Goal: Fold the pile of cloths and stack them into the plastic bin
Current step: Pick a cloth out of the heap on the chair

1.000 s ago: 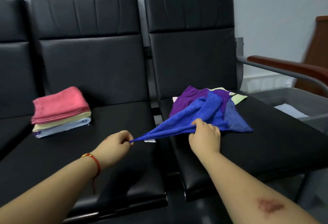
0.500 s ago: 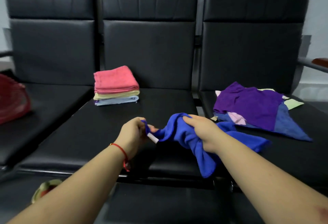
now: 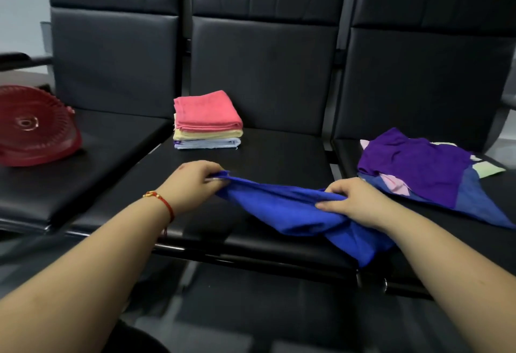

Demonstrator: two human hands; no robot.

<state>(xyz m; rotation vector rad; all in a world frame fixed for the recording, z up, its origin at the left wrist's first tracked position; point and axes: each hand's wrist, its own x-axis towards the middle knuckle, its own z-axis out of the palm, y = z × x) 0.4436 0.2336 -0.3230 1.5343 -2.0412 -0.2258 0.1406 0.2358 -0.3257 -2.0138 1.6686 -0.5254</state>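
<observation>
Stretched wider than half a second ago, the blue cloth (image 3: 301,213) now spans the gap between two hands instead of bunching between them, and the camera has swung left to take in more of the black bench (image 3: 265,157).

Head view: the left hand (image 3: 192,182), a red string bracelet (image 3: 162,201) on its wrist, pinches one end of the blue cloth at about 10 o'clock from the cloth's middle, fingers closed on the fabric. The right hand (image 3: 354,201) clamps a gathered fold at about 3 o'clock, thumb and fingers closed over it. Between them the cloth sags onto the front of the middle seat, and its lower corner hangs over the seat's front edge at 5 o'clock.

At 12 o'clock from the hands, a folded stack (image 3: 208,120) sits at the back of the same seat: pink on top, yellow beneath, pale blue at the bottom, with edges roughly squared. At 3 o'clock, on the right-hand seat, the unfolded pile (image 3: 418,168) lies loose, a purple cloth on top of a darker blue one, with bits of pink and pale green showing. It lies just beside the right hand, not touching it.

At 9 o'clock, on the left-hand seat, a red slotted plastic bin (image 3: 36,129) lies tipped on its side, well apart from the cloths.
</observation>
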